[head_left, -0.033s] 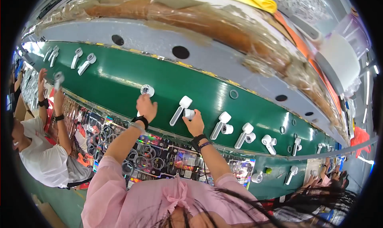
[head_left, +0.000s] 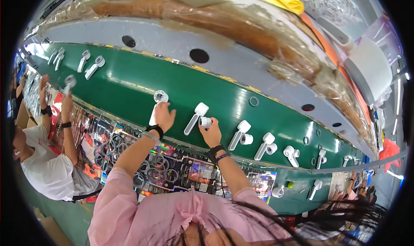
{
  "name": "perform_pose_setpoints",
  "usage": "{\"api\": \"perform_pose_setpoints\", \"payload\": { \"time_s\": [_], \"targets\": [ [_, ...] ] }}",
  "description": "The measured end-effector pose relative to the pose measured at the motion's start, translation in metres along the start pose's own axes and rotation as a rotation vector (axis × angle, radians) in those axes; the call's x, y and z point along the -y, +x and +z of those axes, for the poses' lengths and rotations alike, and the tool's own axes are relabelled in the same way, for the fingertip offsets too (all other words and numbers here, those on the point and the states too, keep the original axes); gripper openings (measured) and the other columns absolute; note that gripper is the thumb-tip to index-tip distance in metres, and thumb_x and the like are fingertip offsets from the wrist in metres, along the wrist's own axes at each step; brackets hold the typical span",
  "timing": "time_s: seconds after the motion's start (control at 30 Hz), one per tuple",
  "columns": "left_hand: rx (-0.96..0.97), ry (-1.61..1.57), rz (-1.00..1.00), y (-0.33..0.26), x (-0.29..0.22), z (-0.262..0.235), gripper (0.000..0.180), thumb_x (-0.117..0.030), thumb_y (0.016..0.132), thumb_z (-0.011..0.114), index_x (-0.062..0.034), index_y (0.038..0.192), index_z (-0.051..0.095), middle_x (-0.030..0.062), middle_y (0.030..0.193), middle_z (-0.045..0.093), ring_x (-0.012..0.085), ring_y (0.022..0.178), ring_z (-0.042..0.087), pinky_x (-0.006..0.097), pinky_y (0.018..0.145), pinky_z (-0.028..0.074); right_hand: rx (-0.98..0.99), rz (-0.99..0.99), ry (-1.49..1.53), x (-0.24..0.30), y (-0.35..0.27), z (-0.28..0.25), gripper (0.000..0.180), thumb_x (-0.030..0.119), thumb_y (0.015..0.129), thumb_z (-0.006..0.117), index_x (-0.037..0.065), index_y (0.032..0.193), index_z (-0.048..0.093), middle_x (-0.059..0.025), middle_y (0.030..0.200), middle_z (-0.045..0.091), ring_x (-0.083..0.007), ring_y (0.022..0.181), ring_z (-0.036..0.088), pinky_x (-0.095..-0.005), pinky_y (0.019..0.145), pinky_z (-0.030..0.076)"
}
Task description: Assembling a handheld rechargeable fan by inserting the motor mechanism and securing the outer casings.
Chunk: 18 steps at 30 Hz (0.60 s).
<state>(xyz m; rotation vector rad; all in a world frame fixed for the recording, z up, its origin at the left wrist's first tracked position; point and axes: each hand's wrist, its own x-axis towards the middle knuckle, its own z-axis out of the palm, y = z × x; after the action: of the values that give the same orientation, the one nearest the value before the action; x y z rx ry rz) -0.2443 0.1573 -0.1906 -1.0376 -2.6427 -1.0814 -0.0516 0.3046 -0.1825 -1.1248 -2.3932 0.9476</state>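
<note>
My left hand (head_left: 164, 118) rests beside a white handheld fan (head_left: 159, 96) with a round head, its fingers apart and the fingertips near the head. The fan's handle shows to the left of the hand. In my right hand (head_left: 211, 134) is a short white cylindrical part (head_left: 204, 123), pinched between thumb and fingers. Right beside that part lies another white handheld device (head_left: 196, 119), its rounded head away from me. Part of the cylinder is hidden by my fingers. Both hands are over the green belt (head_left: 129, 88).
More white devices (head_left: 239, 135) lie along the belt on both sides, some with round parts beside them. A grey ring (head_left: 253, 101) lies farther back. Near me, many grey rings (head_left: 161, 163) rest on shiny printed packages. At left, a co-worker (head_left: 60, 168) lifts a white device.
My left hand has shifted slightly right, off the fan's handle, so more of the handle shows. The right hand has barely moved. The co-worker's device has moved a little right.
</note>
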Motion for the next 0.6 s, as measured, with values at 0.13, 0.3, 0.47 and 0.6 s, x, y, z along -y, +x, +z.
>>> {"api": "perform_pose_setpoints", "payload": {
  "time_s": [0.13, 0.3, 0.47, 0.6],
  "targets": [
    [0.26, -0.428, -0.361, -0.009, -0.025, 0.03, 0.063, -0.047, 0.091, 0.056, 0.0042, 0.127, 0.049, 0.0198, 0.119, 0.057, 0.0324, 0.108, 0.055, 0.041, 0.094, 0.042, 0.054, -0.073, 0.284, 0.022, -0.021, -0.01, 0.06, 0.025, 0.076, 0.076, 0.003, 0.122, 0.045, -0.0129, 0.098, 0.065, -0.0248, 0.082, 0.066, -0.0356, 0.073, 0.053],
    [0.758, -1.042, -0.499, -0.014, -0.084, -0.023, 0.066, -0.061, 0.097, 0.037, -0.0012, 0.119, 0.054, 0.0039, 0.097, 0.059, 0.0098, 0.087, 0.054, 0.026, 0.08, 0.045, 0.09, -0.218, 0.494, 0.042, -0.056, -0.055, 0.058, 0.019, 0.076, 0.077, 0.001, 0.123, 0.047, -0.0109, 0.098, 0.066, -0.0176, 0.083, 0.064, -0.0309, 0.078, 0.051],
    [0.804, -1.061, -0.501, -0.049, -0.134, -0.096, 0.066, -0.065, 0.095, 0.034, -0.0037, 0.106, 0.055, 0.0038, 0.082, 0.059, 0.0108, 0.07, 0.06, 0.027, 0.063, 0.052, 0.121, -0.407, 0.455, 0.061, -0.088, -0.118, 0.051, 0.013, 0.081, 0.069, 0.001, 0.127, 0.05, -0.015, 0.109, 0.062, -0.0251, 0.092, 0.062, -0.0341, 0.08, 0.05],
    [0.743, -1.215, -0.6, -0.089, -0.174, -0.131, 0.064, -0.066, 0.094, 0.031, -0.0079, 0.101, 0.056, 0.0046, 0.069, 0.058, 0.013, 0.051, 0.056, 0.027, 0.046, 0.049, -0.017, -0.728, 0.216, 0.098, -0.119, -0.152, 0.045, 0.02, 0.09, 0.054, -0.001, 0.129, 0.051, -0.0225, 0.124, 0.055, -0.0353, 0.113, 0.053, -0.0398, 0.097, 0.04]
  ]
}}
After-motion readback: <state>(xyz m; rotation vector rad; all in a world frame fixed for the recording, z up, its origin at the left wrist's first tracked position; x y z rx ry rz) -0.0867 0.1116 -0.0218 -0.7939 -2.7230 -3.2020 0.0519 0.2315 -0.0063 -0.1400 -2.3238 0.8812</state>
